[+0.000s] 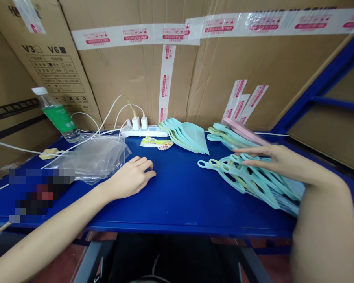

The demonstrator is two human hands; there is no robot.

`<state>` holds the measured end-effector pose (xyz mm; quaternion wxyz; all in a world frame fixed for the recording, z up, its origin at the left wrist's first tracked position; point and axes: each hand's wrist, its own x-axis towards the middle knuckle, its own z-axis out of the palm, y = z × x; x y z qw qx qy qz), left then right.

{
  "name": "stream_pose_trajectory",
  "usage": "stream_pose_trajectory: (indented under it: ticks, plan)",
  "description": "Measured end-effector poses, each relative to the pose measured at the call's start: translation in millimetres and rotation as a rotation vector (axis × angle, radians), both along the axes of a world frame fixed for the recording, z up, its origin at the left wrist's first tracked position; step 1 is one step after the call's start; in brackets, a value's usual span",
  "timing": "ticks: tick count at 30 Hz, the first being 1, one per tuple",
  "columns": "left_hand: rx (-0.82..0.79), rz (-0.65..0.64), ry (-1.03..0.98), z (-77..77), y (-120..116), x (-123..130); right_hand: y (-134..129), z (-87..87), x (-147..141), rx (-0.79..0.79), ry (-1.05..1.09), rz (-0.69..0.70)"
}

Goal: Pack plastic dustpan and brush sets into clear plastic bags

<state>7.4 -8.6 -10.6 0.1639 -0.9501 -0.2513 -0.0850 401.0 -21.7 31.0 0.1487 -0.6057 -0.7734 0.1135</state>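
Note:
My right hand (271,157) reaches over a loose pile of flat, light blue and pale yellow plastic pieces with looped handles (236,177). Its fingers and thumb are stretched out and apart, at the top of the pile; I cannot tell whether they touch it. My left hand (134,177) lies on the blue table (171,196) with its fingers loosely curled, and nothing shows in it. Fanned out at the back middle are more light blue pieces (188,135) with wide, flat blades. Behind my right hand lie others, including a pink piece (246,131).
Clear plastic bags (91,157) lie beyond my left forearm. A green-labelled bottle (59,118) leans at the back left. White cables run from a power strip (147,132), with printed cards (156,143) before it. Cardboard (120,74) walls the back.

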Motion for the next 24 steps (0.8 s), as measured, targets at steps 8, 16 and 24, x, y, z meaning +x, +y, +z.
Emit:
stream_pose_trajectory:
  ticks: [8,16,24]
  plan:
    - [0.012,-0.002,0.0,-0.6,0.5,0.1,1.3,1.4,-7.9,0.022,-0.02,-0.063]
    - [0.017,-0.006,-0.005,-0.8,0.8,1.0,3.2,-1.1,-20.8,-0.089,0.001,-0.029]
    - [0.007,-0.008,-0.002,-1.0,0.2,-0.1,1.3,3.5,-38.1,-0.077,-0.027,-0.06]
